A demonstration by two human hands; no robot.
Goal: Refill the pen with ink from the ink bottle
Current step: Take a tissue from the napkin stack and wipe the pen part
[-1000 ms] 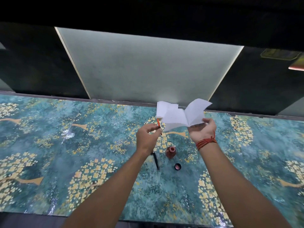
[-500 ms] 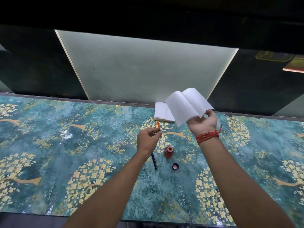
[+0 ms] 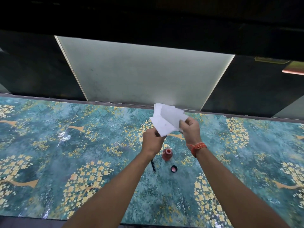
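My right hand point(image 3: 191, 131) pinches a white paper sheet point(image 3: 166, 125) held above the table. My left hand point(image 3: 153, 141) is closed in a fist at the sheet's lower left edge, and the paper hides the orange pen part it grips. Below the hands, an open red ink bottle point(image 3: 167, 155) stands upright on the table. Its black cap point(image 3: 174, 168) lies just in front of it, inside facing up. A thin black pen piece point(image 3: 153, 165) lies left of the bottle, partly under my left wrist.
More white paper point(image 3: 157, 107) lies at the table's back edge, behind the held sheet. The table point(image 3: 82, 145) has a teal cover with yellow flowers. A pale wall panel point(image 3: 139, 76) and dark panels rise right behind it.
My right hand brought the paper sheet down and left to my left hand. The sheet now covers the orange pen tip that stuck out of my left fist.
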